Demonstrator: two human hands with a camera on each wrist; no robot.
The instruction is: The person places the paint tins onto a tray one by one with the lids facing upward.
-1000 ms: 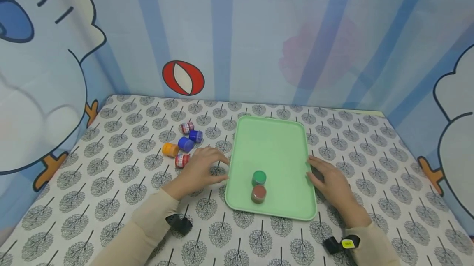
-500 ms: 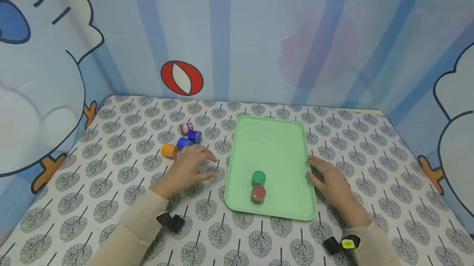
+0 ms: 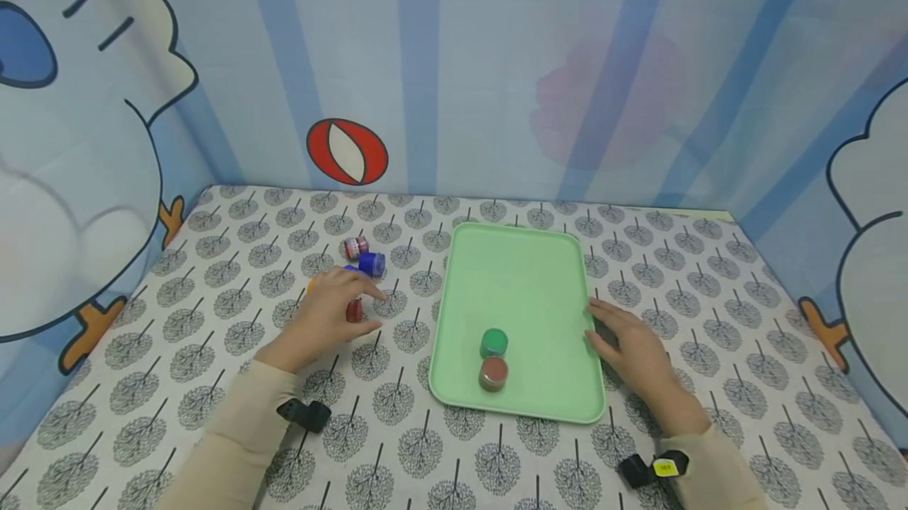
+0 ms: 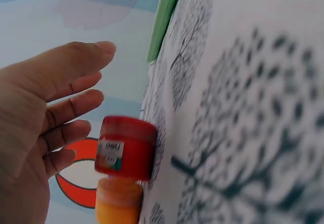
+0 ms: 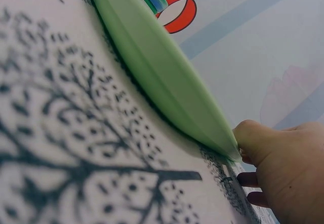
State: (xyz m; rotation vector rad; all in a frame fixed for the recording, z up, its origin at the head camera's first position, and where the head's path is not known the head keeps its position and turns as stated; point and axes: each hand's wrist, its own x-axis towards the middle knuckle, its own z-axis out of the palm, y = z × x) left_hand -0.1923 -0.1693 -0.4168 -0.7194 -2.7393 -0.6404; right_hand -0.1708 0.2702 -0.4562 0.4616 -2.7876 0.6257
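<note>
My left hand point(image 3: 322, 317) is over the group of small jars at the left, fingers spread and thumb apart. A red jar point(image 4: 126, 148) with a white label stands just beyond its fingers in the left wrist view, beside an orange jar point(image 4: 119, 201). In the head view the hand partly covers the red jar and nearly hides the orange one. My right hand point(image 3: 634, 348) rests at the right side of the light green tray point(image 3: 525, 281), its fingertips at the rim. On the tray are a green-lidded jar point(image 3: 493, 343) and a brown-lidded jar point(image 3: 493, 374).
Behind the left hand lie a dark blue jar point(image 3: 372, 264), a second blue jar point(image 3: 351, 267) mostly hidden, and a red-and-white jar point(image 3: 356, 247). A tree-patterned cloth point(image 3: 234, 329) covers the table. A printed blue curtain point(image 3: 489, 76) hangs behind the far edge.
My left hand has moved left, away from the tray's left edge and over the jars, with nothing in it. The right hand and the tray have stayed in place.
</note>
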